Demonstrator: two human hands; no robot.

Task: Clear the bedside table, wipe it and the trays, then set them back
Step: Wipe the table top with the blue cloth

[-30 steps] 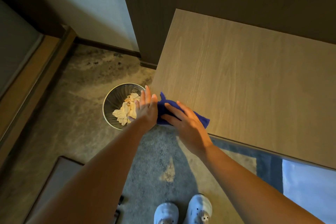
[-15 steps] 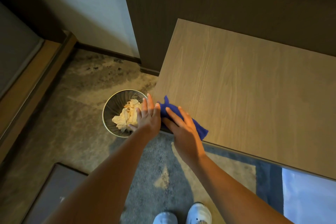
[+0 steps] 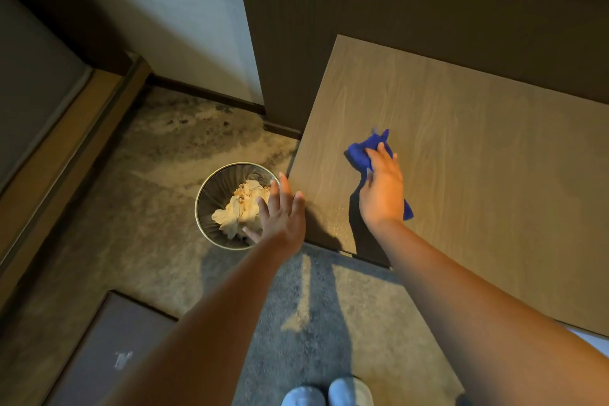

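The wooden bedside table (image 3: 478, 175) fills the right of the view, with nothing on its top except a blue cloth (image 3: 364, 152). My right hand (image 3: 382, 191) lies flat on the cloth, pressing it onto the tabletop a little in from the left edge. My left hand (image 3: 280, 211) is open with fingers spread, held at the table's near left corner, beside and partly above the waste bin. No trays are in view.
A round metal waste bin (image 3: 206, 198) with crumpled paper stands on the carpet just left of the table. A dark wall panel (image 3: 395, 10) rises behind the table. A flat dark object (image 3: 108, 349) lies on the floor at lower left. My shoes (image 3: 326, 392) show at the bottom.
My right hand has slid the blue cloth from the table's near left corner up and inward onto the tabletop. My left hand has stayed at the corner by the bin.
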